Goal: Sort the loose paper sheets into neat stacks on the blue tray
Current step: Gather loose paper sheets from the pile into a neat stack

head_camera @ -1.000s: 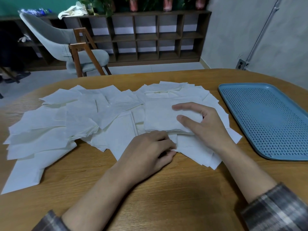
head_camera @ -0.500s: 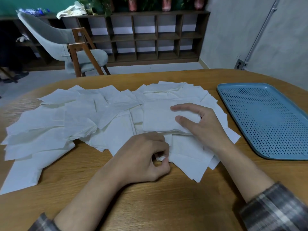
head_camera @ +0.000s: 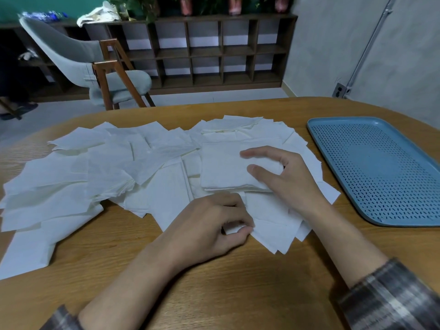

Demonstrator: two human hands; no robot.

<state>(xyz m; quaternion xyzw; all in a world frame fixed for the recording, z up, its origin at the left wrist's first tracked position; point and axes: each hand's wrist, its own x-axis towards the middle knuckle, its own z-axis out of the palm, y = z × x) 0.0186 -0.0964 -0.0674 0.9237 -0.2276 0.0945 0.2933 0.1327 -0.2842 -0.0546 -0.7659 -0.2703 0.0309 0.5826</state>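
Wooden worktop: pinches thin white paper sheet between left hand fingers, presses squared paper stack with spread right hand fingers.

The table is wood with a visible grain and a smooth, faintly satin finish; the paper sheets look thin, soft and matt, some faintly crinkled, more like tissue than stiff paper; the blue tray looks like smooth matt plastic, its floor pierced with small slots. The sleeves are a woven plaid cloth; the chair has a matt grey fabric shell on wooden legs; the shelf unit is dark wood; the wall is flat, matt grey.
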